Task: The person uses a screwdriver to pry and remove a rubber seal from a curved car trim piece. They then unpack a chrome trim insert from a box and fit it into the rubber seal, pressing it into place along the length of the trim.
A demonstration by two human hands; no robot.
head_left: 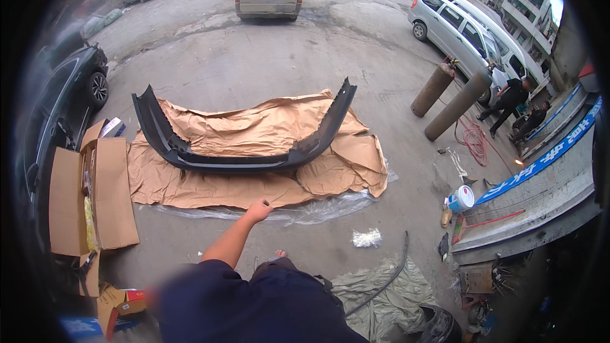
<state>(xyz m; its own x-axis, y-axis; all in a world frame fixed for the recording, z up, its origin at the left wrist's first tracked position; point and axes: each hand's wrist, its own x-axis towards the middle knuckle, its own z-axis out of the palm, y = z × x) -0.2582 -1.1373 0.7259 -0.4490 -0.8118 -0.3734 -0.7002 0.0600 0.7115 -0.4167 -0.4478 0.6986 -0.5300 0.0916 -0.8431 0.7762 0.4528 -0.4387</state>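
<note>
My left hand (258, 209) is stretched forward over the ground, its fingers curled closed. What they hold, if anything, is too small to make out. Just beyond it, brown wrapping paper (330, 181) lies crumpled on the concrete, with clear plastic film (305, 213) showing under its near edge. On the paper rests a dark car bumper (235, 164), its two ends curving away from me. The hand is apart from the bumper. I do not see my right hand; a small patch of skin by my dark trousers looks more like a foot.
An opened cardboard box (114, 194) stands left, near a dark car (60, 95). Two gas cylinders (457, 107) and a red hose (473, 143) are at right, with people (511, 101) beyond. A white bucket (462, 199), white plastic scrap (366, 237) and a greenish sheet (394, 292) lie nearer.
</note>
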